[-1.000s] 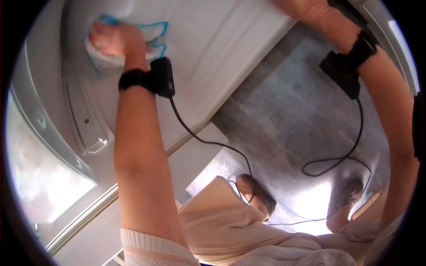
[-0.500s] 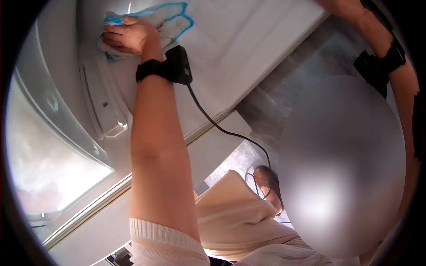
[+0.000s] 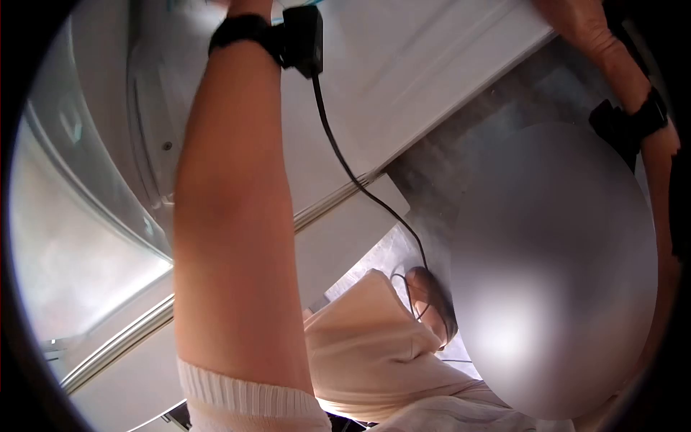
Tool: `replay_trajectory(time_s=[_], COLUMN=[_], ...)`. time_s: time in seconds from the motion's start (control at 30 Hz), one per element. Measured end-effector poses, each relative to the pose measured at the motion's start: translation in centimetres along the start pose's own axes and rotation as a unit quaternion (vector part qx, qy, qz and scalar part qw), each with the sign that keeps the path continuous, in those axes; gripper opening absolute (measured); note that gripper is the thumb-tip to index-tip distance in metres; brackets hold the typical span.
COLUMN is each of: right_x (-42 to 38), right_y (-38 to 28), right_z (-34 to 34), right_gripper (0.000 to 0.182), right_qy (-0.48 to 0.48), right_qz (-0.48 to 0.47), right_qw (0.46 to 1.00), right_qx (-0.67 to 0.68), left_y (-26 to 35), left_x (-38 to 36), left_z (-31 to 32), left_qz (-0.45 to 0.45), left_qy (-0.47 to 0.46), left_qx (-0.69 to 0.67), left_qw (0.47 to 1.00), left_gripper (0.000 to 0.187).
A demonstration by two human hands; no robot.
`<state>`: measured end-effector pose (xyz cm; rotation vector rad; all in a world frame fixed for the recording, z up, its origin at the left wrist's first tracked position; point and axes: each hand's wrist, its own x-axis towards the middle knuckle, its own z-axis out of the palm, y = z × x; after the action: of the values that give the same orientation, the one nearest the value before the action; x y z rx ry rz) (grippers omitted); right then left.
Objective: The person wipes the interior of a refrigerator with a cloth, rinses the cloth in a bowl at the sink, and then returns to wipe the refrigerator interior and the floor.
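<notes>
My left hand (image 3: 250, 7) is cut off by the top edge; only its base shows above a black wrist strap, and its fingers are out of frame. Beside it, a sliver of the white cloth's blue edging (image 3: 341, 3) lies on the white panel (image 3: 389, 79). Whether the hand touches the cloth is hidden. At the top right, my right hand (image 3: 576, 23) is near the panel's edge, its fingers beyond the frame. Its wrist also carries a black strap and device.
A black cable (image 3: 337, 147) hangs from the left wrist device (image 3: 303, 39) towards the floor. At left is a curved transparent panel (image 3: 79, 237). A metal-edged seam (image 3: 122, 338) crosses below. A shoe (image 3: 430, 302) and light trousers show lower down. A blurred oval covers the right side.
My left hand has moved up and mostly out of frame, and most of the cloth is no longer visible. My right hand appears slightly further right.
</notes>
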<state>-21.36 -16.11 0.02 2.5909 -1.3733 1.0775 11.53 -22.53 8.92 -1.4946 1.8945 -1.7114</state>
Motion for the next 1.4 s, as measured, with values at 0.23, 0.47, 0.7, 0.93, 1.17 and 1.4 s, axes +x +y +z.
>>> replay_trajectory(time_s=[0.23,0.47,0.7,0.93,1.17,1.4], right_x=[-0.1,-0.2,0.2,0.0,0.4,0.1], right_y=[0.8,0.8,1.0,1.4,1.3,3.2], right_z=[1.0,0.4,0.4,0.6,0.1,1.9], right_gripper=[0.012,0.013,0.013,0.013,0.015,0.019], right_qy=[-0.010,-0.007,-0.010,-0.020,-0.021,-0.024], right_qz=[-0.002,0.018,0.019,0.016,0.013,0.015], right_qw=[1.000,1.000,1.000,1.000,1.000,0.999], right_qx=[0.011,0.008,-0.002,0.005,-0.003,-0.036], left_y=[-0.4,1.8,3.8,8.7,7.0,8.2], left_x=[-9.4,-8.8,-9.5,-11.6,-12.8,-11.1], left_z=[1.1,-0.8,-0.7,-2.3,-4.8,-17.6], left_qz=[-0.357,-0.441,-0.471,-0.478,-0.255,-0.334], left_qy=[-0.126,-0.184,-0.158,-0.195,-0.331,-0.400], left_qx=[-0.215,-0.127,-0.119,-0.198,-0.179,-0.377], left_qw=[0.900,0.869,0.859,0.833,0.891,0.766], left_gripper=[0.070,0.076,0.082,0.069,0.033,0.030])
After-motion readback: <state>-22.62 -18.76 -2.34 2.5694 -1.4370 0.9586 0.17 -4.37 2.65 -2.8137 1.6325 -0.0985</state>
